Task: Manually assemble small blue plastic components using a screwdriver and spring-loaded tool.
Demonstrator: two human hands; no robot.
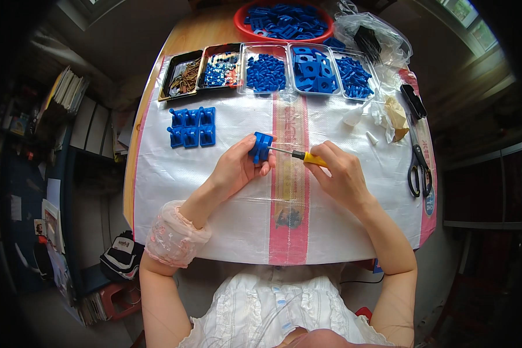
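Note:
Over the middle of the table, my left hand point(241, 162) pinches a small blue plastic part point(261, 147). My right hand point(341, 171) grips the yellow handle of a screwdriver point(314, 159), whose metal shaft points left and meets the blue part's right side. Whether its tip sits in a screw is too small to tell. To the left of my hands lie several blue plastic assemblies point(192, 127) set close together in two rows, with pegs standing up from them.
Along the far side stand trays of brown screws point(185, 78), small metal-and-coloured pieces point(221, 71) and blue parts point(265, 73). Behind them is a red basin point(238, 23) of blue pieces. Black scissors point(419, 168), a small white cone-shaped nozzle point(372, 138) and crumpled brown paper point(395, 118) lie at right.

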